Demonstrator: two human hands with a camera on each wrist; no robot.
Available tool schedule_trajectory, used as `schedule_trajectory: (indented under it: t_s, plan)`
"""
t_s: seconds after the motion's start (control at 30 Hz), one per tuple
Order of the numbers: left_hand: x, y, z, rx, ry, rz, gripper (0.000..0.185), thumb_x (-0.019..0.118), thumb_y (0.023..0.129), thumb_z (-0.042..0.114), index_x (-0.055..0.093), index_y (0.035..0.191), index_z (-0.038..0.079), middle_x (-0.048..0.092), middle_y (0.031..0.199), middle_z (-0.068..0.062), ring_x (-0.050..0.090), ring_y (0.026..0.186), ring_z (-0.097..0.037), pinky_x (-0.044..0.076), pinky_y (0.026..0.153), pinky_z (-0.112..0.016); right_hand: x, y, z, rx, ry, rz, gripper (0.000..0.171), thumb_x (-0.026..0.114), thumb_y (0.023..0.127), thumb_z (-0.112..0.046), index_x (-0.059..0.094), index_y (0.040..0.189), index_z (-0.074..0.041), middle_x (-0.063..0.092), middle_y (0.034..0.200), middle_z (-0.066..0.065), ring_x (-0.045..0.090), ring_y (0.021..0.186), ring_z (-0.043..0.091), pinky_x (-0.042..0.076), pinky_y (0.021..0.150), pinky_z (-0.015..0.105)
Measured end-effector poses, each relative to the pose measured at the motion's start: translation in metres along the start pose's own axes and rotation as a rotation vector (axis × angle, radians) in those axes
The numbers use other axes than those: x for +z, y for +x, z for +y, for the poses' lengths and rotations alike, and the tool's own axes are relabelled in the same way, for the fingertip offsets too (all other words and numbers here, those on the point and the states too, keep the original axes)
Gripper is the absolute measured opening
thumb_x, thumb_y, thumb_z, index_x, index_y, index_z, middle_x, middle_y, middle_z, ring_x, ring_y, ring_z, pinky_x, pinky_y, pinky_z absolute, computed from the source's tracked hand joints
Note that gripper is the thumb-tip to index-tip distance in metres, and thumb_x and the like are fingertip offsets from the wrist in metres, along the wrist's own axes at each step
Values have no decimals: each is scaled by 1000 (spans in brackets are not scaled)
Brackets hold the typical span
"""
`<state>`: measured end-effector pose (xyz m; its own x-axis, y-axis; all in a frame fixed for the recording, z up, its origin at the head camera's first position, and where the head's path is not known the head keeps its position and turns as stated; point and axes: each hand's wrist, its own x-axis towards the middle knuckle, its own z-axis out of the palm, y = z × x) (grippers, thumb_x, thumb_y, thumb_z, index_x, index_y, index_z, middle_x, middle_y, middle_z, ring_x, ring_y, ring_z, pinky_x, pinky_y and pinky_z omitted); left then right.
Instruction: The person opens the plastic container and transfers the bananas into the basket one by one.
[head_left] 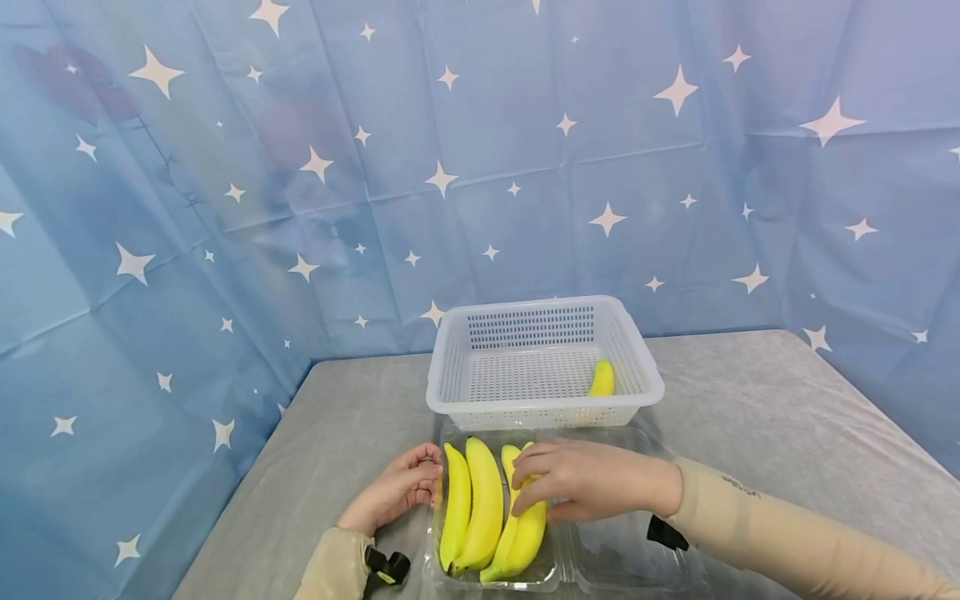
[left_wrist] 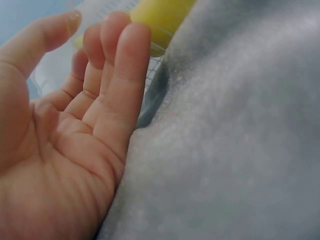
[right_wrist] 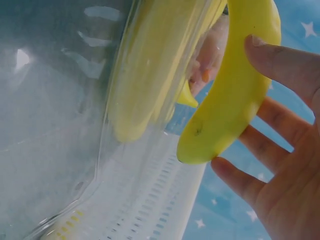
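A clear plastic clamshell container (head_left: 556, 575) lies unfolded, with bananas (head_left: 483, 500) side by side in its left half. My right hand (head_left: 588, 477) reaches over that half and grips a yellow banana (right_wrist: 231, 95), thumb on one side and fingers on the other. In the head view this banana overlaps another one beneath it. At the container's left wall is my left hand (head_left: 401, 487), its fingers loosely bent and fingertips right at the wall. The left wrist view shows the palm of this hand (left_wrist: 75, 130) with nothing in it.
Behind the container stands a white slotted plastic basket (head_left: 525, 404) with one banana (head_left: 602, 379) at its right end. The container's other half (head_left: 626, 554) lies flat under my right forearm. A grey cloth (head_left: 757, 400) covers the table, and a blue star-patterned curtain (head_left: 495, 208) hangs behind.
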<state>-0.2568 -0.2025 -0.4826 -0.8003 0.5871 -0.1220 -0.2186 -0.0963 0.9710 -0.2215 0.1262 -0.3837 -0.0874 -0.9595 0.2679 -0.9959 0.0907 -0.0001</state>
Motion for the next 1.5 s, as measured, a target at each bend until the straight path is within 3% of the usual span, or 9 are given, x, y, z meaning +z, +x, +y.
schedule_trajectory:
  t_s: [0.27,1.5]
  plan:
    - [-1,1,0,2,-7,-5,8,51,98,5,45,102,8,53,76,-1,59,62,-12,54,58,-27,-3,3,2,-21,5,48,45,81,79,-16,64,120,-24,61,118,-2,53,116,14,42,100,29]
    - [-1,-1,-2,-25,-3,19,9,51,98,7,44,103,8,51,76,-1,59,61,-13,53,59,-28,-20,13,7,17,-19,87,44,79,81,-17,63,122,-24,59,120,-3,53,117,15,44,98,34]
